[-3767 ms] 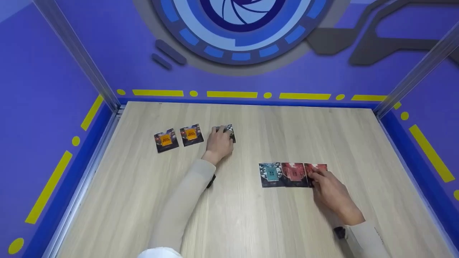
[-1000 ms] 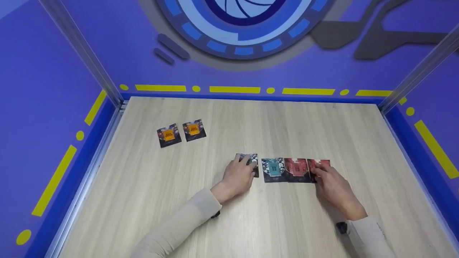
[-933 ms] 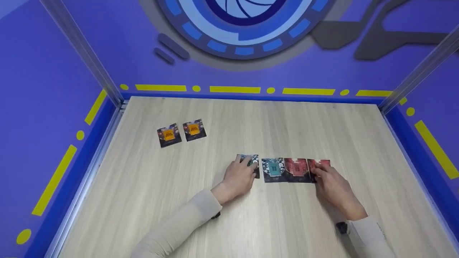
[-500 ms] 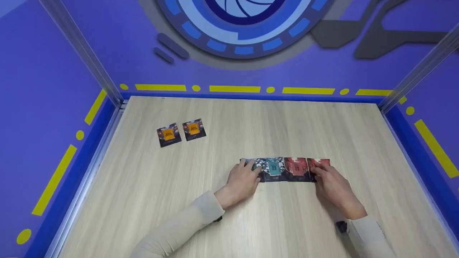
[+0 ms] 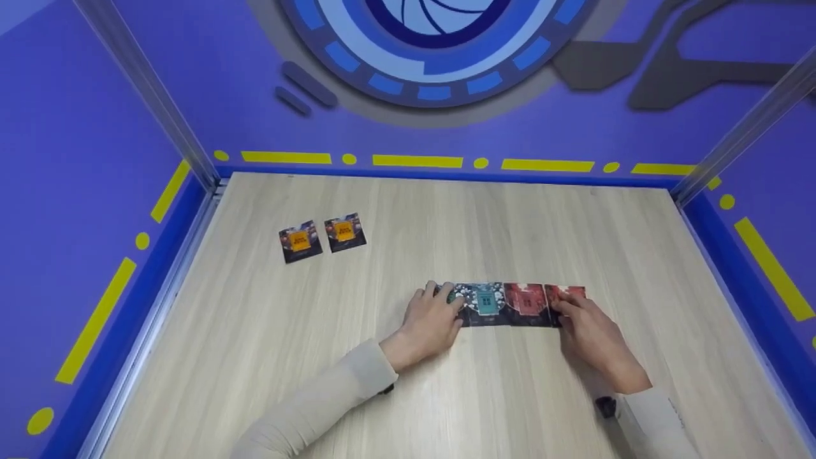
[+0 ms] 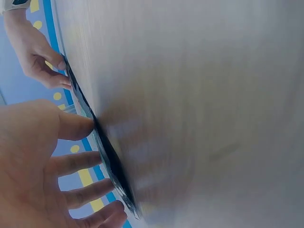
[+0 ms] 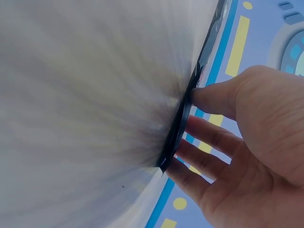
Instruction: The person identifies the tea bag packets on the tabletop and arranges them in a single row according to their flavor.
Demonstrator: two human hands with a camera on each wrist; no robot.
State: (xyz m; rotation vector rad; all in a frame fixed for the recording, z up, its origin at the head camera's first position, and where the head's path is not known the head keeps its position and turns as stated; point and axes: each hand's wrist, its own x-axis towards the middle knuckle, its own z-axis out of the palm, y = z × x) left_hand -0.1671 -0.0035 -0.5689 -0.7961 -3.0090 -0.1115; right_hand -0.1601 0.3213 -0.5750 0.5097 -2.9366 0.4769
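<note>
Several small square packets lie in a row on the table in the head view. My left hand (image 5: 433, 322) covers most of the leftmost one, a teal-and-white packet (image 5: 460, 292). Its fingertips and thumb rest on that packet with the fingers spread, as the left wrist view shows over the dark, shiny packet edge (image 6: 111, 164). Beside it come a teal packet (image 5: 486, 303) and a red packet (image 5: 526, 303), edge to edge. On the rightmost red packet (image 5: 569, 291), my right hand (image 5: 596, 338) rests its thumb and spread fingertips; the right wrist view shows them along its dark edge (image 7: 175, 135).
Two orange-labelled packets, one at the left (image 5: 299, 241) and one beside it (image 5: 345, 232), lie slightly turned at the back left of the wooden table (image 5: 510, 395). Blue printed walls (image 5: 408, 137) enclose the back and sides.
My left hand has slid the teal-and-white packet from beside the orange ones, forward and right, up against the row's left end. My right hand has stayed on the rightmost red packet.
</note>
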